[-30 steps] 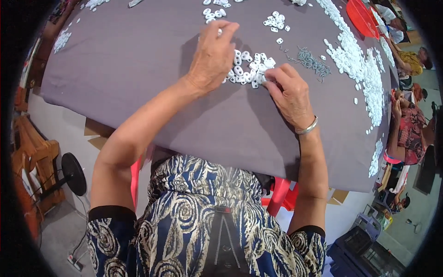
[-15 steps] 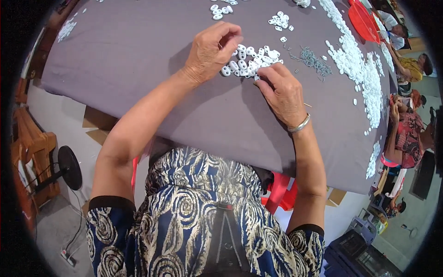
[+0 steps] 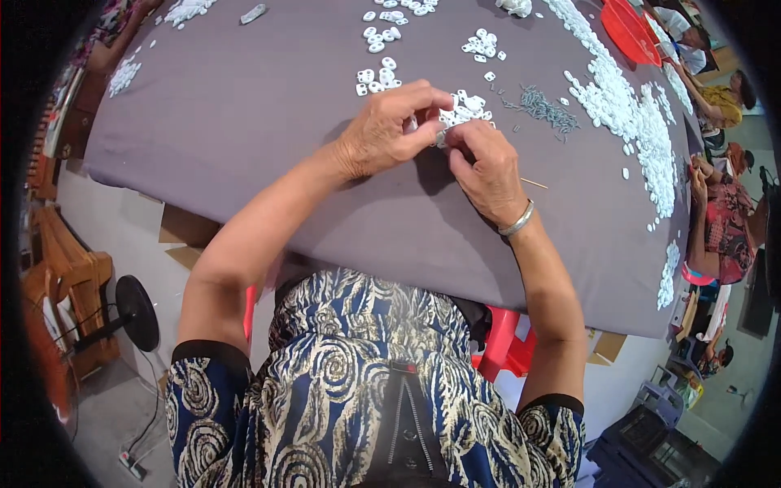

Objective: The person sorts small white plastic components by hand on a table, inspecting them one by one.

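Observation:
My left hand (image 3: 389, 130) and my right hand (image 3: 488, 167) meet over a grey cloth-covered table (image 3: 244, 106). Their fingertips pinch one small white plastic piece (image 3: 436, 136) between them, at the near edge of a small heap of white plastic pieces (image 3: 464, 108). A silver bangle (image 3: 517, 221) circles my right wrist. How the piece is shaped is hidden by my fingers.
More white pieces lie in clusters (image 3: 378, 77) behind my hands and in a long band (image 3: 626, 106) at the right. A pile of small grey metal parts (image 3: 549, 108) lies right of the heap. A red basin (image 3: 630, 32) sits far right. Other people (image 3: 720, 211) sit at the right edge.
My left hand has drawn back from the heap toward me, and both hands have come together on a single white piece.

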